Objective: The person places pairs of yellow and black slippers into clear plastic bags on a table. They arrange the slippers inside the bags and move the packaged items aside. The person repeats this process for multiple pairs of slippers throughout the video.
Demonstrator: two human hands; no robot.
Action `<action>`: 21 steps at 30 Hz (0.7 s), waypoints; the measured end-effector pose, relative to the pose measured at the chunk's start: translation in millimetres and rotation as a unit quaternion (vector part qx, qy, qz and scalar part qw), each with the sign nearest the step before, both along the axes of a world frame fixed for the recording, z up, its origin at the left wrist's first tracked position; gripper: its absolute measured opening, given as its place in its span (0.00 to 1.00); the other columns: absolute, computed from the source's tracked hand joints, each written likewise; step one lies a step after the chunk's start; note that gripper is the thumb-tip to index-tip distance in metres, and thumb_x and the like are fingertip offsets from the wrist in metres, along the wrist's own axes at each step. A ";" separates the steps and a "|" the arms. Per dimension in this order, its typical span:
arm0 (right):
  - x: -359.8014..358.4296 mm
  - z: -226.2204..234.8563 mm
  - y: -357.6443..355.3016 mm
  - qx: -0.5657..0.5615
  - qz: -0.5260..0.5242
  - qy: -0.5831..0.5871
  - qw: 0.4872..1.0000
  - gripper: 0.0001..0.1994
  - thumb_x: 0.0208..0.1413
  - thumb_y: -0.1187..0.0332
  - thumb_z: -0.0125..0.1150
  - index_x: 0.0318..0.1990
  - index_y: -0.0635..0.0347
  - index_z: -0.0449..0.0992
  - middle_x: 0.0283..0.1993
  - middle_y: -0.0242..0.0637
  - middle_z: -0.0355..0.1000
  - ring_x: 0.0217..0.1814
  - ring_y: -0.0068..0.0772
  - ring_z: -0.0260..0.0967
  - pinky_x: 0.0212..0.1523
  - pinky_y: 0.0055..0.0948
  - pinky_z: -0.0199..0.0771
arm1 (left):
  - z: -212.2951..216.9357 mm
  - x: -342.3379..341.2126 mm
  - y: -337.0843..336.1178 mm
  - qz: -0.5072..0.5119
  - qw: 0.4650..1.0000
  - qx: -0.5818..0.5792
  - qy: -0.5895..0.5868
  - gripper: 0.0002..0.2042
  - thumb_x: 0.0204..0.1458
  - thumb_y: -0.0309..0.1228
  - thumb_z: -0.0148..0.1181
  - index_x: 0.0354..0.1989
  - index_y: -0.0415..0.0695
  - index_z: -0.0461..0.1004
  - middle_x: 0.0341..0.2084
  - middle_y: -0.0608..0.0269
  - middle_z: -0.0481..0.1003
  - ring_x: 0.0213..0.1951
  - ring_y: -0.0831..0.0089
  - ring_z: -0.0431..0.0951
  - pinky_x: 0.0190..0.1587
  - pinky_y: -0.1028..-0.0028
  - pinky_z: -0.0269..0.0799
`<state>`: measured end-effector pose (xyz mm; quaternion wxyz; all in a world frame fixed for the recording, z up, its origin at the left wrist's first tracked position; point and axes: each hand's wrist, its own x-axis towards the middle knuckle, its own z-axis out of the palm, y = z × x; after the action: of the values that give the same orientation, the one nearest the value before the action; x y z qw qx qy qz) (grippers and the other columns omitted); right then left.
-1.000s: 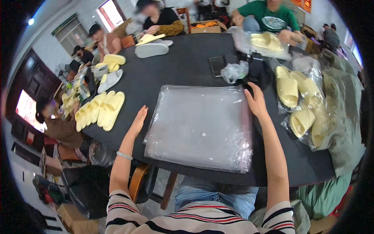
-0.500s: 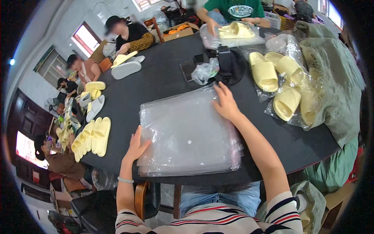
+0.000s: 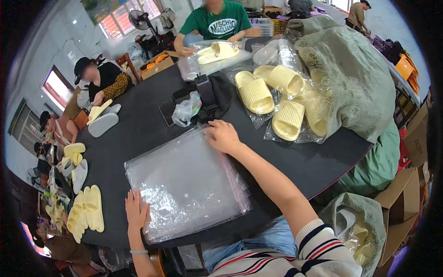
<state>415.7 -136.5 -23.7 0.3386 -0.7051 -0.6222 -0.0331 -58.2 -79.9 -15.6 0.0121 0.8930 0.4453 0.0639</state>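
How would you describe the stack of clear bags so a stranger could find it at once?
Start at the black table. The bag stack lies at its near edge, left hand on one corner and right hand on the opposite. Unlike the bags farther back, it lies flat and holds no yellow slippers.

Person, seated: striped top, white with navy and red bands, short sleeves; blue jeans. Forearms bare. Left hand (image 3: 136,210): thin pale green bangle (image 3: 138,252) at wrist. Right hand (image 3: 223,136): no ring or watch visible.
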 end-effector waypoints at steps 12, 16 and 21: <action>168.9 48.7 -63.1 0.269 -0.357 0.015 0.894 0.25 0.47 0.63 0.65 0.54 0.56 0.68 0.59 0.46 0.63 0.63 0.53 0.57 0.62 0.46 0.56 | 0.5 -1.6 -1.0 -0.005 1.000 0.000 -0.012 0.33 0.57 0.44 0.52 0.69 0.44 0.53 0.67 0.39 0.50 0.68 0.46 0.50 0.68 0.49 0.41; 211.0 45.5 -106.7 0.198 -0.453 0.032 0.869 0.35 0.48 0.61 0.66 0.63 0.56 0.58 0.68 0.58 0.50 0.70 0.61 0.46 0.67 0.51 0.50 | 1.5 0.8 0.2 -0.004 1.000 -0.005 -0.011 0.33 0.57 0.44 0.52 0.68 0.43 0.54 0.67 0.38 0.50 0.68 0.45 0.50 0.67 0.48 0.41; 220.0 48.4 -112.5 0.234 -0.454 0.033 0.859 0.37 0.47 0.64 0.67 0.65 0.56 0.56 0.71 0.62 0.42 0.72 0.65 0.42 0.69 0.51 0.46 | 3.0 4.2 -0.6 0.001 1.000 -0.009 -0.015 0.34 0.56 0.46 0.51 0.68 0.42 0.54 0.66 0.37 0.51 0.68 0.44 0.50 0.68 0.48 0.41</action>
<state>635.7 -249.0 24.7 0.4615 -0.8101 -0.1953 -0.3041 -54.0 -80.5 -12.6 0.0269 0.8912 0.4469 0.0733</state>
